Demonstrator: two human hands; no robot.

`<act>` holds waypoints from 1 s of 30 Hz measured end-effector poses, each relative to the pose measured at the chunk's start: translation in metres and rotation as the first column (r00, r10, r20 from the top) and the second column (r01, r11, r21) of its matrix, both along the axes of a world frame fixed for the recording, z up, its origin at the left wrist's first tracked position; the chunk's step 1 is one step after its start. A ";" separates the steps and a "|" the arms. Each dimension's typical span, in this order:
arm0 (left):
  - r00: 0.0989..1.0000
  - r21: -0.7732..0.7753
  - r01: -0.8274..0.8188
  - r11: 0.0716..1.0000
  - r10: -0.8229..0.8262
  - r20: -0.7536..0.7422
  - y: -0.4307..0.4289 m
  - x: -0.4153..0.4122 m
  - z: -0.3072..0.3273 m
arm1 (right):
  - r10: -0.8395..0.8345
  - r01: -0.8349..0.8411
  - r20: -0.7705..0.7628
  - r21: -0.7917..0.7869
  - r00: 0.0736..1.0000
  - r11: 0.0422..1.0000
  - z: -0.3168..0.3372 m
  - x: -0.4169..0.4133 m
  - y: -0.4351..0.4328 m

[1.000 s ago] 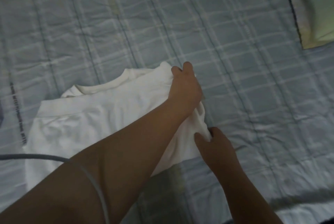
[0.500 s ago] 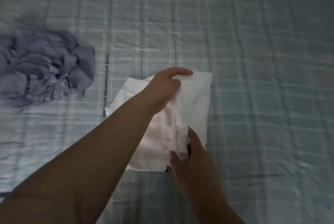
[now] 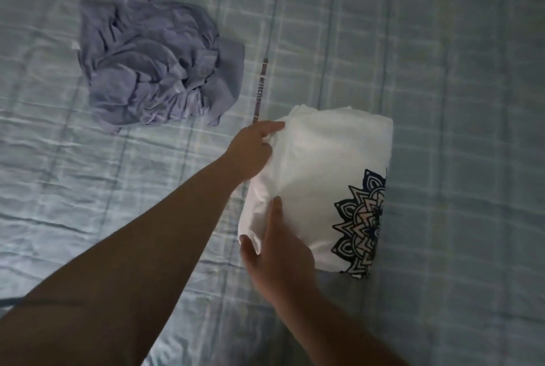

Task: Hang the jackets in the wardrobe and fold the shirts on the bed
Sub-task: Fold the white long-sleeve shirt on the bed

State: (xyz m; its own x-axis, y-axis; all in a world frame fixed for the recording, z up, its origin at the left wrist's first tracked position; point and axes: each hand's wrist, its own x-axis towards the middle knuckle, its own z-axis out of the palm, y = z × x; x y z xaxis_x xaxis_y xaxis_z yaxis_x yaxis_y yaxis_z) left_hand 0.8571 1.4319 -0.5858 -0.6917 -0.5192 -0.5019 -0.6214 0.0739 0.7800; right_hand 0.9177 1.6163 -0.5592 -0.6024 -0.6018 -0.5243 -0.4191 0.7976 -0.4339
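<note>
Now the white shirt [image 3: 324, 174] lies flat and folded, but a moment ago both hands held it half open and bunched up. Back then my right hand [image 3: 280, 250] was gripping the cloth, and now it has let go and lies flat. My view has moved too, so the purple shirt [image 3: 156, 70] sits more in the middle of the top left part than before.

The white shirt is a neat block on the bed cover [image 3: 457, 100], a bit right of the middle. A dark blue and pink flower print [image 3: 362, 227] shows on top along its right edge.

My left hand [image 3: 253, 147] is at the far left corner of the white shirt. Its pointing finger lies straight on the corner. Its other fingers are curled, and a little fold of white cloth is pinched between them.

My right hand rests on the near left part of the shirt. Its fingers are straight and close together, pressed flat on the cloth. Its thumb sticks out to the left, right at the near corner.

The purple shirt is a crumpled heap, well apart from the white one. The bed cover is light blue with pale checks. A thin strip with letters [image 3: 261, 88] runs along it between the two shirts. The letters are too small for me to read fully.
</note>
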 end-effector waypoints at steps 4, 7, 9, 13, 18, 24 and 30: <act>0.997 -0.012 -0.035 0.999 0.035 -0.063 0.005 0.005 -0.005 | -0.137 0.141 0.084 -0.044 0.987 0.989 0.013 -0.015 -0.001; 0.999 -0.173 0.039 0.984 -0.039 0.004 0.012 0.010 0.005 | -0.324 0.344 0.149 -0.143 0.934 0.928 0.026 -0.042 0.008; 0.997 -0.347 0.072 0.935 -0.070 0.017 0.022 0.018 0.015 | -0.364 0.368 0.057 -0.191 0.929 0.910 0.028 -0.062 0.018; 0.952 -0.571 0.276 0.773 -0.303 0.049 0.059 0.037 0.027 | -0.322 0.267 -0.176 -0.275 0.930 0.924 0.019 -0.099 0.034; 0.811 -0.649 0.562 0.513 -0.496 0.311 0.107 0.057 0.006 | -0.011 -0.060 -0.461 -0.139 0.887 0.988 -0.011 -0.107 0.053; 0.775 -0.708 0.573 0.412 -0.554 0.305 0.087 0.086 -0.034 | 0.103 -0.134 -0.522 -0.020 0.846 0.991 -0.051 -0.090 0.083; 0.755 -0.694 0.593 0.409 -0.582 0.302 0.082 0.091 -0.041 | 0.082 -0.118 -0.500 -0.041 0.862 0.992 -0.059 -0.089 0.082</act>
